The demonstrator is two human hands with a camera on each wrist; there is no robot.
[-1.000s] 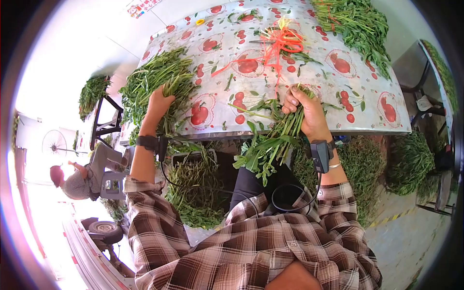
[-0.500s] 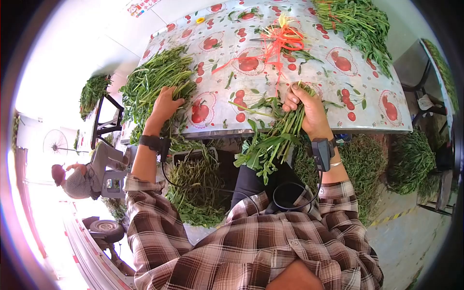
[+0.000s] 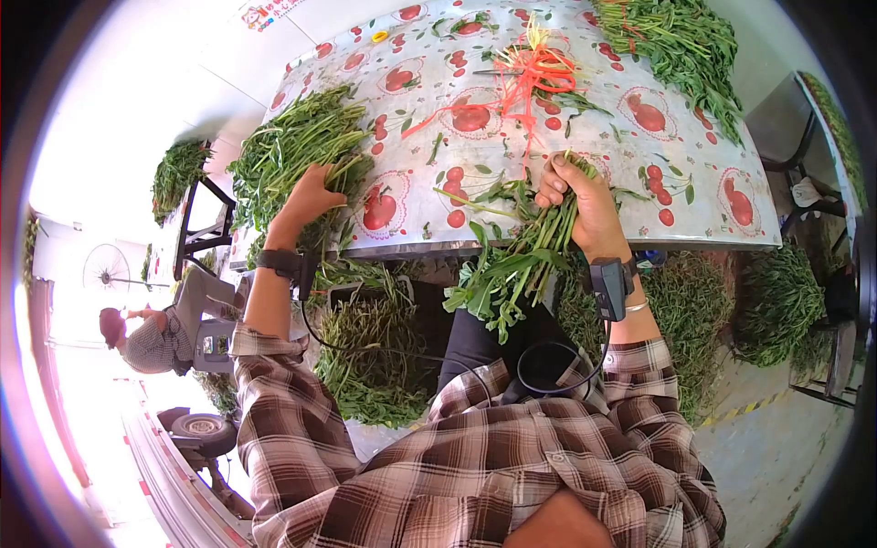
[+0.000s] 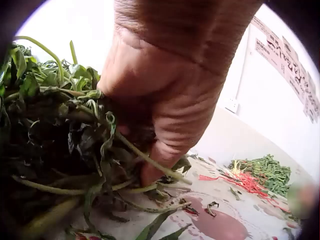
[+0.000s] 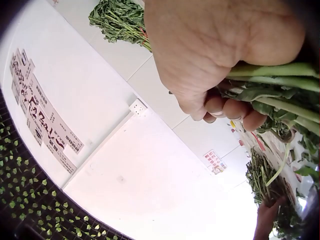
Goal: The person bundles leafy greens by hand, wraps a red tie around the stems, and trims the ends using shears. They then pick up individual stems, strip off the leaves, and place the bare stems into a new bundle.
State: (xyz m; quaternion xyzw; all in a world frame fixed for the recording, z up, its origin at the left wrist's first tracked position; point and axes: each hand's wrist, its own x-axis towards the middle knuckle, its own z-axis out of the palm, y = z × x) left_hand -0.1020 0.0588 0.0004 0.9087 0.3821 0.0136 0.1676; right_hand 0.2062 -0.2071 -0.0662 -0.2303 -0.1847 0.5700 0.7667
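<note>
My right hand (image 3: 589, 205) grips a bunch of leafy green stems (image 3: 539, 247) at the table's front edge, its leaves hanging down toward my lap. In the right wrist view, curled fingers (image 5: 232, 110) wrap round the stems. At the table's left side my left hand (image 3: 311, 203) reaches into a large heap of the same greens (image 3: 297, 137), thumb apart from the fingers. In the left wrist view the thumb (image 4: 162, 157) points down among loose stems (image 4: 150, 160). Leaves hide the other fingertips, so I cannot tell whether they close on any stems.
The table (image 3: 393, 155) has a fruit-printed cover. Orange-red ties (image 3: 539, 78) and scissors (image 3: 498, 72) lie toward its back, a yellow ring (image 3: 380, 36) farther left. Another heap (image 3: 676, 64) lies back right. Below stand a crate of greens (image 3: 370, 356) and more piles (image 3: 685, 320). Someone sits (image 3: 160, 342) at left.
The left hand has shifted slightly on the heap, its thumb now farther from the fingers. The right hand holds its bunch in nearly the same spot.
</note>
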